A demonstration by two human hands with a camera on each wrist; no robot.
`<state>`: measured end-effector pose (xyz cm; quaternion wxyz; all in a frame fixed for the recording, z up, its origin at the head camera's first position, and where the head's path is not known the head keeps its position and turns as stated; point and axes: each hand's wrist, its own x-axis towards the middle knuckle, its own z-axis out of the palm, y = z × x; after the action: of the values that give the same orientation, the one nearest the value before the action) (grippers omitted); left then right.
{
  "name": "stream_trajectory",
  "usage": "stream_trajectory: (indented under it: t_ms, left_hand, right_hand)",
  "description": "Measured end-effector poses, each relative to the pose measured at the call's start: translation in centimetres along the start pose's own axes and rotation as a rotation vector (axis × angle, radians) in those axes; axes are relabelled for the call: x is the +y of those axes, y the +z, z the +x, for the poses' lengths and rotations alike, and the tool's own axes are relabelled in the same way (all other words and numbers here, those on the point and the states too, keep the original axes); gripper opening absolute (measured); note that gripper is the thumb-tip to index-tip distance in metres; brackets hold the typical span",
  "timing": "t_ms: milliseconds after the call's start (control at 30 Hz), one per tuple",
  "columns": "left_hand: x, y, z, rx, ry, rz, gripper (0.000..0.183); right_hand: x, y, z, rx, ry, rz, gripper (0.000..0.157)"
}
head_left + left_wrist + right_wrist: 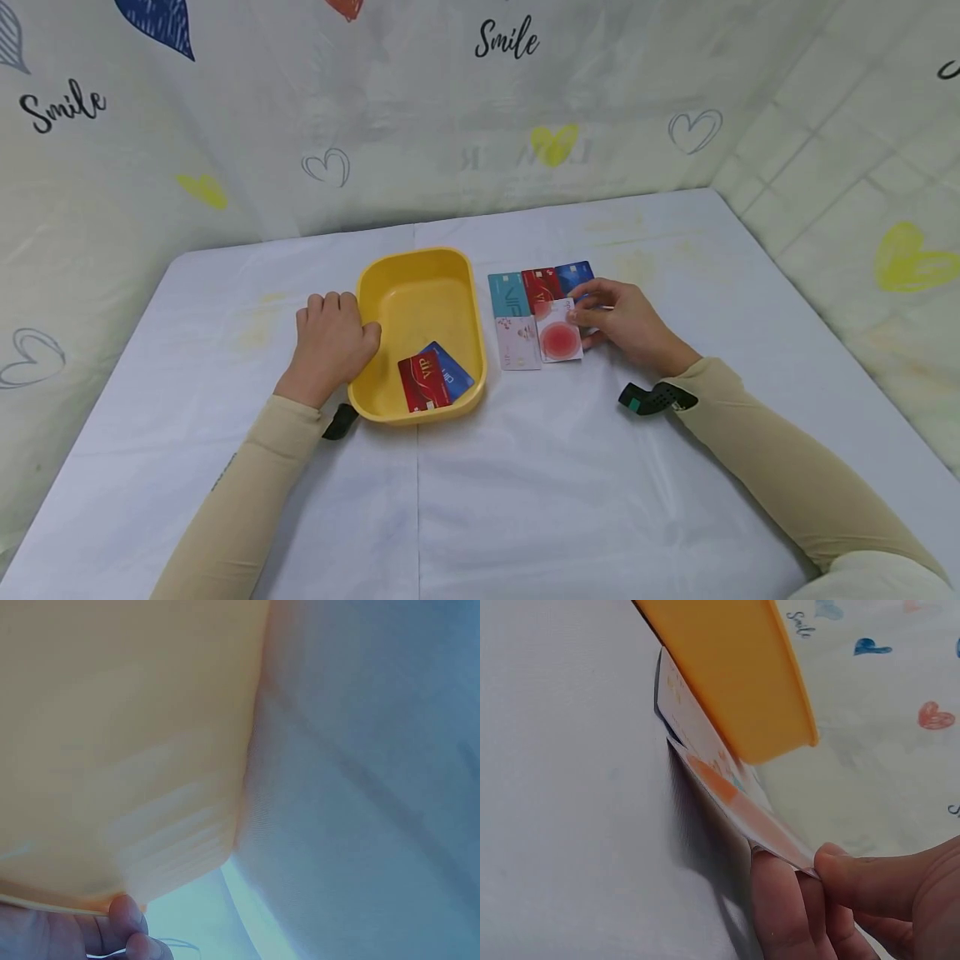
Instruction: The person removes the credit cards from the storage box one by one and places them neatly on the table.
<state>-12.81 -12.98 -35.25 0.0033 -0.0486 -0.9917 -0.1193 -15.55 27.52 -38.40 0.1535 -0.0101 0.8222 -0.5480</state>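
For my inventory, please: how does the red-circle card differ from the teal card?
The red-circle card is pale with a red disc; the teal card bears large letters. The right hand pinches the tilted red-circle card; the teal card looks flat and is unheld. Both are rectangular.

"What's at twelve o'clock in the head view?"
"Black lettering (507, 37), 'Smile', on a pale backdrop (420, 100); a yellow heart (555, 146) sits toward one."
"And ten?"
"A dark blue leaf (161, 23), cut off by the frame."
"Nine?"
"An outlined heart (32, 358), and nearer in, a yellowish smudge (258, 323) on the white tabletop (525, 475)."
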Motion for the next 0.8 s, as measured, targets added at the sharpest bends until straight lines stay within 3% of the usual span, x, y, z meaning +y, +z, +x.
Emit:
stream_trajectory:
  t_ms: [167, 533, 800]
  left_hand:
    - [0.15, -0.19, -0.02, -0.011, -0.006, 0.002, 0.030]
    - [0.23, -0.23, -0.13, -0.015, -0.004, 0.007, 0.030]
    - [0.22, -0.18, -0.16, -0.005, -0.008, 0.007, 0.030]
  right_hand:
    - [-0.28, -0.13, -0.16, -0.008, 0.025, -0.009, 0.041]
    - [0.29, -0.18, 0.07, -0.005, 0.041, -0.150, 0.040]
    - [0.09, -0.20, -0.04, -0.025, 0.046, -0.173, 0.046]
